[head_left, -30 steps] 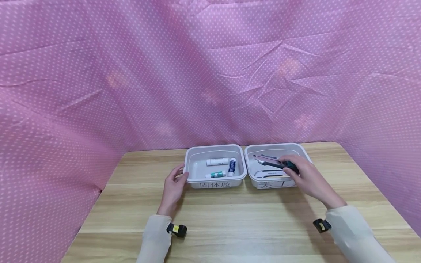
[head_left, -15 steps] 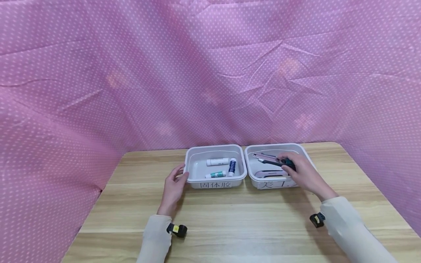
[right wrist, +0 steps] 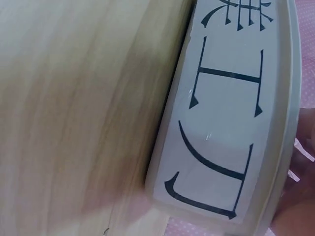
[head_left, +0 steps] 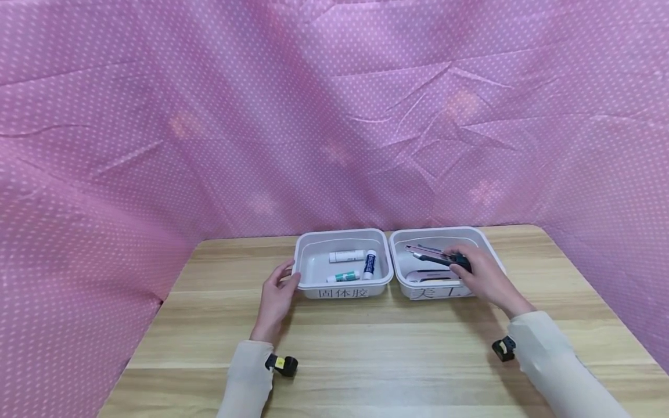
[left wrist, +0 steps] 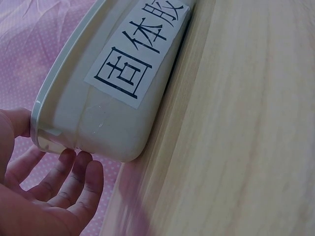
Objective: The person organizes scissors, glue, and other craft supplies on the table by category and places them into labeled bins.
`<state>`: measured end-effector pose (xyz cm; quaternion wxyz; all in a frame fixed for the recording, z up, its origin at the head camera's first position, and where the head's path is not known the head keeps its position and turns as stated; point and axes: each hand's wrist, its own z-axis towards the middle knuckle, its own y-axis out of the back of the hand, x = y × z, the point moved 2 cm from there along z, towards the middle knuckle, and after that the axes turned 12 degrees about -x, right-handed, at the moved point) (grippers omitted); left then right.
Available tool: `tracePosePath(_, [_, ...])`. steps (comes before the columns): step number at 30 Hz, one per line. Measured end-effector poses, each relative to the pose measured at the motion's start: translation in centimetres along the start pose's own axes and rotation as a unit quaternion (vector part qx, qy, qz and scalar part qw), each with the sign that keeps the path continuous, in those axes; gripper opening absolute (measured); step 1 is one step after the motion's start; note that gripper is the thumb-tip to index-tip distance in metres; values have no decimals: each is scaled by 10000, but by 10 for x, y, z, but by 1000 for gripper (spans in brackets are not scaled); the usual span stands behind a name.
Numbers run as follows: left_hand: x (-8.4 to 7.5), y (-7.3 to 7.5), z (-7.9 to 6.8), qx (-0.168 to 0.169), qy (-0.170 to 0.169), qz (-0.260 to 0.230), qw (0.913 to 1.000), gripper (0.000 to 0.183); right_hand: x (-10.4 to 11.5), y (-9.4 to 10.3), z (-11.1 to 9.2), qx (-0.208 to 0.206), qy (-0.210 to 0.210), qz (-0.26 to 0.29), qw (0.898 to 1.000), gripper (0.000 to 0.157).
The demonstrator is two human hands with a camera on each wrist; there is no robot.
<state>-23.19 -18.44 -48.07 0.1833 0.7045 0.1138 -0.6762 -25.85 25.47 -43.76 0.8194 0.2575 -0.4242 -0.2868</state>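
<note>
My left hand (head_left: 277, 293) grips the left end of a white plastic bin (head_left: 304, 283), with the thumb at the rim and the fingertips against the outer wall below it, as the left wrist view (left wrist: 64, 191) shows. Three glue sticks lie in this bin: a white one (head_left: 346, 256), a dark blue one (head_left: 369, 265) and a green-and-white one (head_left: 342, 277). Over the second bin (head_left: 399, 277), my right hand (head_left: 483, 277) holds a black utility knife (head_left: 436, 260), its tip pointing left. A pinkish knife (head_left: 424, 250) shows just behind it; whether the hand touches that one I cannot tell.
More cutters, including a pale purple one (head_left: 431, 275), lie in the right bin, partly hidden. The bins stand side by side at the back of the wooden table (head_left: 376, 354). Pink dotted cloth (head_left: 324, 116) hangs behind and at both sides.
My right hand and forearm have shifted slightly left, the black knife staying in the fingers over the right bin. The left hand has kept its place on the left bin.
</note>
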Motion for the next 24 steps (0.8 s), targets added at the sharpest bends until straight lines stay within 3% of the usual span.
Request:
tracePosePath(16, [1, 2, 0, -35, -81, 65, 9999, 46, 9, 8, -1, 81, -527, -70, 9986, 40])
tracePosePath(20, [0, 2, 0, -39, -58, 87, 9999, 45, 14, 9, -4, -55, -506, -9, 9987, 39])
tracePosePath(24, [-1, 0, -2, -75, -181, 180, 9996, 45, 23, 13, -15, -452, -284, -63, 9986, 35])
